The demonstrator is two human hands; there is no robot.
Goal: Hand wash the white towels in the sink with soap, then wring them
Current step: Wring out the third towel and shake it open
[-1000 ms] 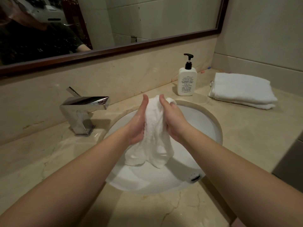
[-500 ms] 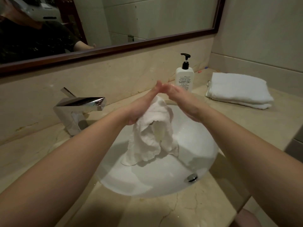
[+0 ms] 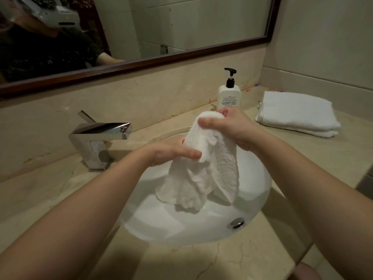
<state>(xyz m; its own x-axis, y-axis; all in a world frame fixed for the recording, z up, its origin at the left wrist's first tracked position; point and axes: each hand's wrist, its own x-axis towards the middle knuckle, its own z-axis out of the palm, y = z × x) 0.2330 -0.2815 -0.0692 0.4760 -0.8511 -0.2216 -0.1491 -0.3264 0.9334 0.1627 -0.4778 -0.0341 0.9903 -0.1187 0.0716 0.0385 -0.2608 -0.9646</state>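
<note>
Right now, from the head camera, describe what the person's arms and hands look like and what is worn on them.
Both forearms are bare up to the frame's edge: no sleeves show on them. The left hand and right hand wear no gloves, and no rings, watch or bracelet can be seen. The mirror shows a dark short-sleeved top.

A beige marble counter [image 3: 232,257] is spreading around the chrome faucet [image 3: 99,142]. Behind the faucet a marble backsplash [image 3: 141,98] is rising to a dark-framed mirror [image 3: 181,23]. Right of the faucet, a pale tiled wall [image 3: 327,41] is closing the corner under dim light.
</note>
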